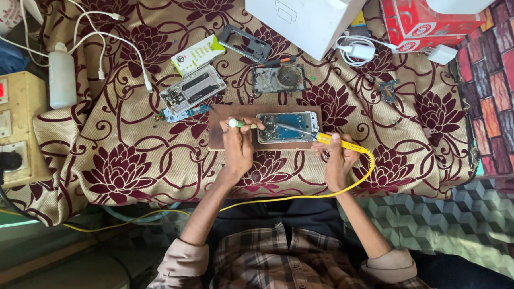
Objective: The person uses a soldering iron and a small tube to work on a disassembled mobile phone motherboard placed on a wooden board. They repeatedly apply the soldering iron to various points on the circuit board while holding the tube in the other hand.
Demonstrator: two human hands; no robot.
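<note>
An opened phone (287, 127) with its blue circuit board showing lies on a brown wooden board (220, 138). My left hand (238, 145) grips a small tool with a white and green handle (236, 124) at the phone's left edge. My right hand (339, 156) holds a yellow soldering iron (338, 142) whose metal tip reaches over the phone's board. The iron's yellow cable (301, 196) loops back past my right wrist toward my body.
A floral cloth (119, 162) covers the table. Other phone parts lie behind: a frame (191, 90), a back shell (277, 78), a dark bezel (244, 42). A white bottle (62, 75), white cables, a white box (304, 15), a red box (426, 22) and a switch panel (7, 124) surround them.
</note>
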